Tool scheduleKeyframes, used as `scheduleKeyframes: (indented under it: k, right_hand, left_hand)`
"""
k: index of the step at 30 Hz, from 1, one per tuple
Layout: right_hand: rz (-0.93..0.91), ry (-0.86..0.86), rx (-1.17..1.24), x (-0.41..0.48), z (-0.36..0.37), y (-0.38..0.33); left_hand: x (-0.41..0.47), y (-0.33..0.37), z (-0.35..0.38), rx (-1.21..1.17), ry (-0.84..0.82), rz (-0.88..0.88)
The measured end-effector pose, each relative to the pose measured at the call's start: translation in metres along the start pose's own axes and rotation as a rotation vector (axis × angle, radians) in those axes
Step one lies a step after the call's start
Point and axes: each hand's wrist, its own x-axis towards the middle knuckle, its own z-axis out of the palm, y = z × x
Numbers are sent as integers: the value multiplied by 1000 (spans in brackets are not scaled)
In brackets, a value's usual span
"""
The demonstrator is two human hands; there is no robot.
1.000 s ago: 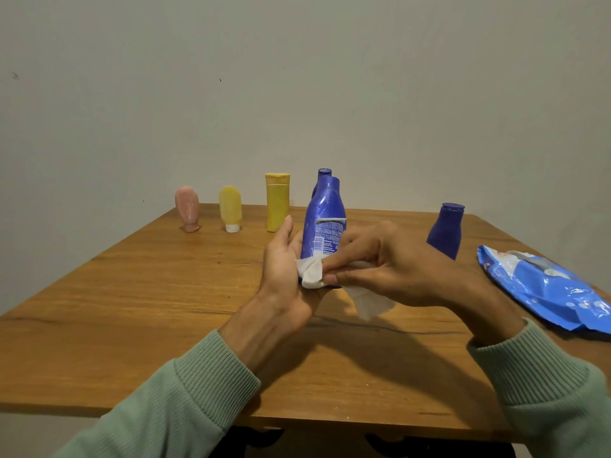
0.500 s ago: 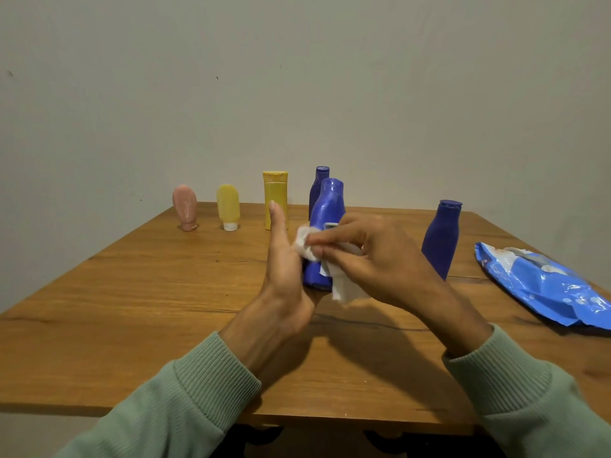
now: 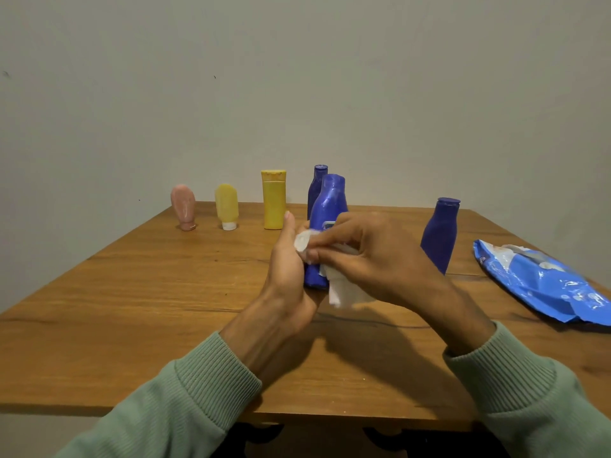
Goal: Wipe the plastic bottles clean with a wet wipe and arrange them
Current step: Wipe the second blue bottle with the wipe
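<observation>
The left hand grasps the upright blue plastic bottle; its long axis is vertical. The right hand pinches the white wet wipe against its right side.

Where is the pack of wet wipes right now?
The blue wipes pack lies flat at the table's right edge, just right of the lone dark blue bottle.

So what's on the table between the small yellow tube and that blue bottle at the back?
In the head view, a taller yellow bottle stands between the small yellow tube and the back blue bottle.
</observation>
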Motion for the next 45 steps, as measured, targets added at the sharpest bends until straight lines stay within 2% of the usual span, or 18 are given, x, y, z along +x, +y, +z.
scheduleKeyframes:
  k: [3,6,8,10,12,14,20,22,27,31,32,35,36,41,45]
  right_hand:
    - [50,221,18,0,3,4]
    - [52,223,112,1,2,3]
    - [26,52,142,1,-4,2]
    - [-1,-211,168,1,-13,1]
    - [-15,-336,196,0,-19,4]
    - [-29,-258,193,0,-21,8]
    - [15,196,208,6,-18,24]
    - [36,268,193,6,-18,24]
    - [-33,179,147,5,-24,24]
    - [42,389,99,7,-27,29]
    - [33,374,91,6,-27,27]
    - [-19,155,123,5,-27,20]
    - [-21,134,110,4,-26,19]
    - [66,401,-62,5,-22,24]
    - [41,229,13,6,-33,25]
  left_hand:
    - [-1,-1,3,55,2,13]
    - [-4,1,4,49,23,7]
    - [-6,4,4,4,16,-10]
    - [-7,7,5,-41,-3,-43]
    - [-7,8,7,-68,-13,-65]
    - [-7,7,7,-82,-36,-57]
    - [-10,6,13,35,-112,-59]
    - [-11,6,13,62,-131,-55]
    - [-9,4,12,155,-110,-41]
    - [-9,1,13,241,-157,-44]
    - [-10,1,14,256,-155,-42]
    - [-10,1,11,315,-105,-14]
    - [-10,0,10,338,-97,-2]
    - [-10,0,10,511,-126,93]
    - [-10,-1,8,625,-116,148]
